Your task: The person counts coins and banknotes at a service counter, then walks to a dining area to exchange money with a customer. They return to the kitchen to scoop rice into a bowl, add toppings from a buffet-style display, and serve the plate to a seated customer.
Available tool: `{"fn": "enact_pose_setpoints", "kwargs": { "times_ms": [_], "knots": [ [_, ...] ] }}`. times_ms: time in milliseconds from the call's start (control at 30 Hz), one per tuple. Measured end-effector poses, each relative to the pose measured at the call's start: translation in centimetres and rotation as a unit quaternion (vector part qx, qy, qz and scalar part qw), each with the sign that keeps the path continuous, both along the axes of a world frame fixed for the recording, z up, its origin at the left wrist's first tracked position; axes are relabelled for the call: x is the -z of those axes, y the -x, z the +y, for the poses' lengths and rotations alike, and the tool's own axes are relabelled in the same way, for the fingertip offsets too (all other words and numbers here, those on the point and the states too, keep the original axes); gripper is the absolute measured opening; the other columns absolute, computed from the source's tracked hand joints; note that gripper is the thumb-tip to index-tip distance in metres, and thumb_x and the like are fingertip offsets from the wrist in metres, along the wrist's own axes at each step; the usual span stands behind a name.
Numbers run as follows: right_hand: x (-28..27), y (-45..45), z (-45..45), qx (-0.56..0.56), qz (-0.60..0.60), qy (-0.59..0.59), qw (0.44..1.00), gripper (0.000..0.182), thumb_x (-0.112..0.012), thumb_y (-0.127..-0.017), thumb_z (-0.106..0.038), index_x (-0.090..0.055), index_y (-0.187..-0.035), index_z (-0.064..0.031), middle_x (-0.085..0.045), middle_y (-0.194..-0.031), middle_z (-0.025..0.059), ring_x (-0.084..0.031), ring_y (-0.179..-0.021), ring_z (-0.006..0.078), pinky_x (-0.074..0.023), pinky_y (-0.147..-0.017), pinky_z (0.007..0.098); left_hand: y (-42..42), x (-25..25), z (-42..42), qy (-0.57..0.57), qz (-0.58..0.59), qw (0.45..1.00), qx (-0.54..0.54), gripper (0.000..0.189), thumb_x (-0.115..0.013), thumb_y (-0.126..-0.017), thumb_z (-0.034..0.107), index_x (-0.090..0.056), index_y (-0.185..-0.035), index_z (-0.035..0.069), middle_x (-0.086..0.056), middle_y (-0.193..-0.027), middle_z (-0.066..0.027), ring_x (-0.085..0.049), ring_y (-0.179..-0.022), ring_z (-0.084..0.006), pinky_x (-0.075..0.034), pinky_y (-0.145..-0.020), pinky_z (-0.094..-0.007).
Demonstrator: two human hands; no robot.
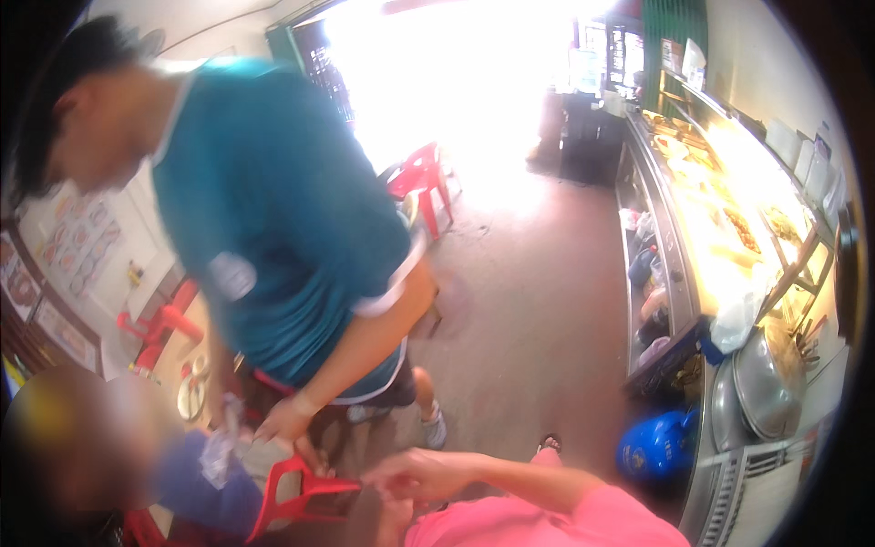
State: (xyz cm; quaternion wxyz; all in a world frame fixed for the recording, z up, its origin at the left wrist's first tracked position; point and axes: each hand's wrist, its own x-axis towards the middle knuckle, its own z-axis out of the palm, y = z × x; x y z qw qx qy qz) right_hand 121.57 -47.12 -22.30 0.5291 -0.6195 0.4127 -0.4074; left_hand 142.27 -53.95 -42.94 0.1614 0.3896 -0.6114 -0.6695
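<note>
My right hand (413, 475) reaches left from a pink sleeve at the lower middle, its fingers bent. Just below it, at the bottom edge, is part of my left hand (398, 513), largely hidden; whether either holds anything is unclear. Both are close to a red plastic chair (284, 492). Beyond the chair a standing person in a teal jersey (273, 225) leans over, hands low. Near those hands is a crumpled clear plastic bag (217, 458), beside a person in blue clothing (205, 489) at the lower left.
A lit food display counter (683, 273) runs along the right, with large metal pots (769, 390) and a blue gas cylinder (653, 444) near it. A table with a plate (191, 396) stands at left. Red stools (420, 174) stand farther back.
</note>
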Motion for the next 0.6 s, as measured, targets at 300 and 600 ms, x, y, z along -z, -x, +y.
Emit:
{"fn": "enact_pose_setpoints", "kwargs": {
  "times_ms": [300,600],
  "knots": [
    [8.4,29.7,22.1,0.596,-0.033,-0.19,0.779,0.032,-0.059,-0.089,-0.013,-0.059,-0.117,0.0032,-0.066,-0.102,0.0119,-0.062,-0.091,0.0163,-0.0502,-0.081,0.0291,39.5,-11.4,5.9,-0.087,0.053,0.956,0.276,0.026,-0.053,-0.096,0.018,-0.061,-0.111,-0.001,-0.064,-0.092,-0.0034,-0.058,-0.084,-0.0087,-0.047,-0.075,-0.0235],
    [10.5,60.4,20.9,0.629,-0.086,-0.165,0.755,0.029,-0.057,-0.089,-0.01,-0.058,-0.115,0.0042,-0.067,-0.091,0.0125,-0.065,-0.079,0.0175,-0.0516,-0.071,0.0272,62.8,-7.9,3.6,0.064,-0.091,0.928,0.357,0.035,-0.055,-0.092,0.031,-0.06,-0.116,0.006,-0.066,-0.102,-0.0099,-0.061,-0.096,-0.0175,-0.048,-0.088,-0.0323]
  ]
}}
